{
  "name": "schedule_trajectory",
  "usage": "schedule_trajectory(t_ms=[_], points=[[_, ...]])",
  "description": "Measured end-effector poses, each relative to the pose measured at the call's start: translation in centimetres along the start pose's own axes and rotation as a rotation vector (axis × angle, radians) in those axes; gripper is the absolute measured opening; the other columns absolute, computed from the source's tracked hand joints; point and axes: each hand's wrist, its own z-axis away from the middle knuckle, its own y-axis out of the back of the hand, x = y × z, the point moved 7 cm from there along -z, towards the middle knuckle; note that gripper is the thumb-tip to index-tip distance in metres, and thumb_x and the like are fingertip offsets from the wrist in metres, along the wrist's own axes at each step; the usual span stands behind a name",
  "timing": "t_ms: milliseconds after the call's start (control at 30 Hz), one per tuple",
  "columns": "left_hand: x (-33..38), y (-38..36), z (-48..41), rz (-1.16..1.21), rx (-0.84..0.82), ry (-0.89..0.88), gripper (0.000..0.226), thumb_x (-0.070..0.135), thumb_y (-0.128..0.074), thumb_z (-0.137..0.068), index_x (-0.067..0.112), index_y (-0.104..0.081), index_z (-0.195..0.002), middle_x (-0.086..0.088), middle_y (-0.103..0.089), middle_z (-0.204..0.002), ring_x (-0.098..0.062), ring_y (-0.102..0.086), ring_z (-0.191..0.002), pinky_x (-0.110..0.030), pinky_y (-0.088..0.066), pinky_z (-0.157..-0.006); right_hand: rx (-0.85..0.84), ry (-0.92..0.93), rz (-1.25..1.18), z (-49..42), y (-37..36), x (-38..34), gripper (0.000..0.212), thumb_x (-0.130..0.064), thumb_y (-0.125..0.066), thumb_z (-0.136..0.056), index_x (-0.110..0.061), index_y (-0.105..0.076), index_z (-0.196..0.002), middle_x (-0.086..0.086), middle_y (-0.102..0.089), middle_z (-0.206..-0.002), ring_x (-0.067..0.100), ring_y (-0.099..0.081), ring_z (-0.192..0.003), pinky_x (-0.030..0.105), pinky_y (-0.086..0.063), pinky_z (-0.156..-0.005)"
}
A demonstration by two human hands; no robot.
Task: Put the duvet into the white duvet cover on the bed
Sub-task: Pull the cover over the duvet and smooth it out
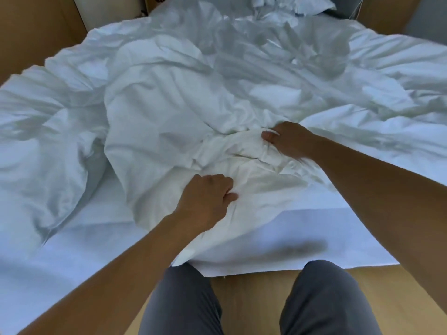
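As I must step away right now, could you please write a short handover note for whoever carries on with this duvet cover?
Left hand: grips a fold of the white duvet cover near the bed's near edge.
Right hand: grips bunched cover fabric a little further in.
Things: the bedding lies crumpled across the mattress. The puffier mass on the left looks like the duvet, but I cannot be sure.
Done: cover fabric is gathered in both hands. Whether any duvet is inside cannot be seen.
Left: find the opening, feed the duvet in, spread it flat.
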Motion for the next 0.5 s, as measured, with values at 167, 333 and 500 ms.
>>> schedule_trajectory(t_ms=[167,333,500], points=[[-1.4,1.1,2.8,0.044,-0.208,-0.133,0.03,0.037,-0.055,-0.1,0.02,-0.045,-0.077,0.007,-0.051,-0.078,-0.019,-0.054,-0.076,-0.036,-0.043,-0.073,0.244,-0.055,0.141,-0.6,5.7,2.3,0.053,-0.058,-0.029,-0.103,-0.019,-0.064,-0.103,0.018,-0.066,-0.115,0.038,-0.059,-0.111,0.043,-0.045,-0.085],[-5.0,5.0,4.6,0.065,-0.273,-0.07,0.032,0.047,-0.065,-0.09,0.029,-0.05,-0.068,0.01,-0.053,-0.07,-0.007,-0.052,-0.069,-0.026,-0.041,-0.068,0.071,-0.139,0.277,-1.7,3.5,3.4,0.048,-0.056,-0.038,-0.103,-0.023,-0.061,-0.129,0.013,-0.063,-0.125,0.035,-0.056,-0.12,0.045,-0.044,-0.094],[-8.3,5.4,3.1,-0.134,-0.195,0.303,0.061,0.062,-0.06,-0.089,0.028,-0.05,-0.139,-0.001,-0.039,-0.148,-0.027,-0.036,-0.137,-0.042,-0.037,-0.11,-0.072,-0.182,0.264,-1.6,0.1,4.0,0.045,-0.035,-0.045,-0.103,-0.037,-0.038,-0.148,0.009,-0.053,-0.143,0.033,-0.049,-0.132,0.057,-0.035,-0.109]])
